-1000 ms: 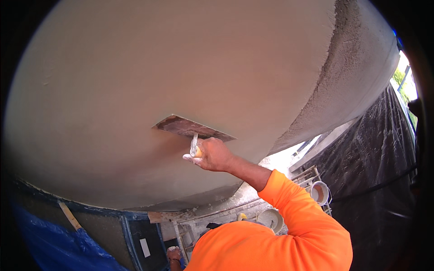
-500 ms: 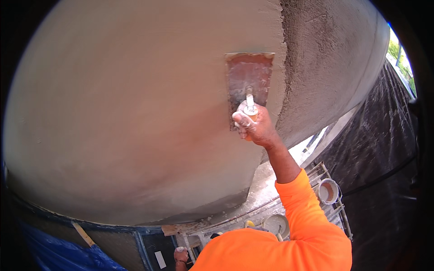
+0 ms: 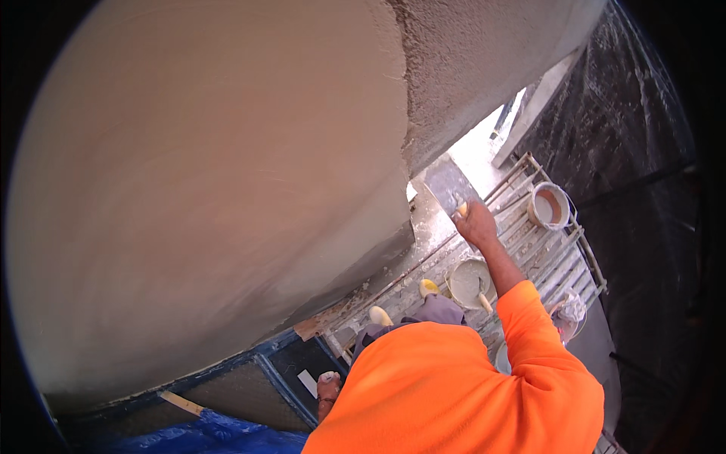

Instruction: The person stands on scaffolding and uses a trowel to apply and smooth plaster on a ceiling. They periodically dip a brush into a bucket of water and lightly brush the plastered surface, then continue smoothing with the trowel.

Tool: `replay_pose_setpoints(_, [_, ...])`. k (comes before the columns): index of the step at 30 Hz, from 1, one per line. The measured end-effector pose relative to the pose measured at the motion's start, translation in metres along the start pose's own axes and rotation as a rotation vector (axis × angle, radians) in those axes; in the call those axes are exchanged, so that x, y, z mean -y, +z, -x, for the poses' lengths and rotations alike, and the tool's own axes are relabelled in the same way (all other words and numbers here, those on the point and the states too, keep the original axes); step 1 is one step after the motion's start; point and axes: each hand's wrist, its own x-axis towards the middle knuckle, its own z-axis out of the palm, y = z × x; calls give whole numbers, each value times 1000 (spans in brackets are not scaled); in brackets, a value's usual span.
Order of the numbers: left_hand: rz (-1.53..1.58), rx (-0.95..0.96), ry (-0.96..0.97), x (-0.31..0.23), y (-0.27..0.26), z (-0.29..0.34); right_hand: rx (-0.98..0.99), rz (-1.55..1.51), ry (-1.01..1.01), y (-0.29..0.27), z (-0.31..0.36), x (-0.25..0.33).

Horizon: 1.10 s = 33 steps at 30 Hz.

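Note:
My right hand [image 3: 476, 225] is closed around the light handle of a plastering trowel [image 3: 448, 184]. The trowel's flat metal blade is off the wall, beside the lower edge of the plaster and above the scaffold planks. Smooth pale plaster covers most of the curved wall [image 3: 227, 166]; a rougher, darker grey band [image 3: 461, 76] borders it along a ragged edge at right. Down at the lower left, my left hand [image 3: 329, 386], smeared with white, has its fingers curled in. Whatever it holds, if anything, is too small to make out. A white strip [image 3: 307, 384] lies beside it.
A slatted scaffold platform [image 3: 541, 246] runs below me, with a bucket [image 3: 549, 206] at its far side. Another bucket [image 3: 470, 283] of grey mix has a handled tool in it. Dark plastic sheeting [image 3: 643, 265] hangs at right; a blue tarp [image 3: 219, 433] lies lower left.
My right hand has taken the trowel off the wall and brought it down to the right, over the platform. The view has tilted down, showing more of the platform and buckets.

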Motion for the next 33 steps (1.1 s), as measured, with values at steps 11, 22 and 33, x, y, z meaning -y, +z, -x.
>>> replay_pose_setpoints(11, [-1051, 235, 780, -312, 51, 16, -130, -698, 238, 130, 89, 35])
replay_pose_setpoints(22, [-1596, -121, 1287, -541, 286, 84, -98, -516, 280, 93, 131, -4])
replay_pose_setpoints(33, [-1638, -267, 1277, -542, 313, 67, -22, -488, 355, 47, 124, -64])
